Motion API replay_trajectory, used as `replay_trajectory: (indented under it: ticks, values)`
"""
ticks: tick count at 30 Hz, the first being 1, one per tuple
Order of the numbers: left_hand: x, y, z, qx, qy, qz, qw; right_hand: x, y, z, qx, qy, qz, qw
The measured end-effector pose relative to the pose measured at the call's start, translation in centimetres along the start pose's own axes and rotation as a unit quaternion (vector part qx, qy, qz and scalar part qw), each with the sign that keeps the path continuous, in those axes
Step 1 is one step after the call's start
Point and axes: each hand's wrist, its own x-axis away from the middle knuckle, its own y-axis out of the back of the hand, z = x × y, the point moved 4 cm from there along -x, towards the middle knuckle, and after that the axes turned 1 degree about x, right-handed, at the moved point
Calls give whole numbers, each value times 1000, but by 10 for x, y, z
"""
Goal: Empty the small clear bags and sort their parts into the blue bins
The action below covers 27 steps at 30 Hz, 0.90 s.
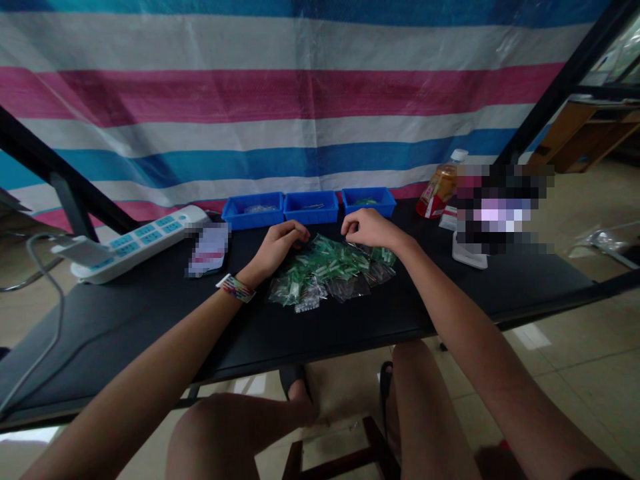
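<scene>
Many small bags [330, 267] lie heaped on the table [345, 337]; left hand [274, 248] and right hand [376, 230] curl fingers near the far edge, clamped or not I cannot tell; thin plastic wants light pinching

multicoloured patterned wristband [237, 289] with white piece [224, 281], black slippers [385, 385], dark sleeve edge [599, 473]

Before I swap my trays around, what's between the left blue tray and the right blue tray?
In the head view, a middle blue tray stands between them.
</scene>
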Motion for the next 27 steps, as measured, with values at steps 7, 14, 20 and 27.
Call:
replay_trajectory:
  ticks: [7,14,20,27]
  values:
    - [-1,1,4,-2,-7,16,1000,-6,-10,16,-335,-2,-77,939]
    - [-1,-6,4,-13,-7,59,998,-11,-44,27,-431,43,-73,899]
    - [1,-7,-1,-10,-9,62,998,-12,-46,25,-369,70,-126,918]
    - [1,-4,1,-1,-16,29,999,-12,-47,22,-384,20,-112,916]
